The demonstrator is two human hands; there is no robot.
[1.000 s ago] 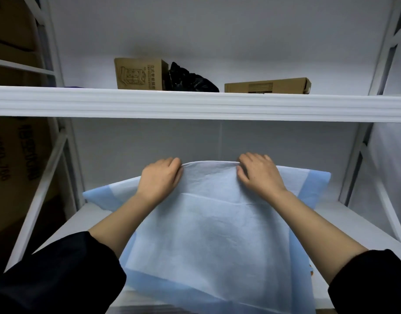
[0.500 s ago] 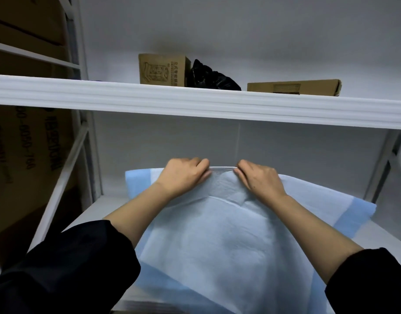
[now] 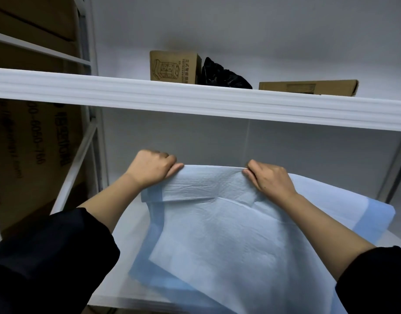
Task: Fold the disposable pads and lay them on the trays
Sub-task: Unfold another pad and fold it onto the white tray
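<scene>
**A:** Where was the disposable pad [image 3: 229, 234] when I checked?

**B:** It lay spread over the white lower shelf [image 3: 131, 225], its pale quilted face up and a blue border along the edges. Its far edge was lifted off the shelf and turned back toward me, so a folded flap ran between my two hands. A blue corner stuck out on the right side, behind my right forearm.

**A:** And my hands?

**B:** My left hand [image 3: 149, 168] had its fingers curled over the raised edge at the left end of the flap, thumb pressed against the material, gripping it. My right hand [image 3: 269, 180] pinched the same edge at the right end, fingertips bunched tight on the fold. The two hands were apart, with the flap stretched between them. Both arms reached out from black sleeves [image 3: 47, 264].

**A:** What else did I see around it?

**B:** The upper shelf [image 3: 195, 100] crossed the view above my hands. On it stood a printed cardboard box [image 3: 174, 66], touching a crumpled black plastic bag [image 3: 222, 75] on its right, and further right a flat cardboard box [image 3: 308, 87]. Large brown cartons [image 3: 31, 150] with dark printing filled the rack on the left. I could not tell whether any tray was under the pad.
</scene>
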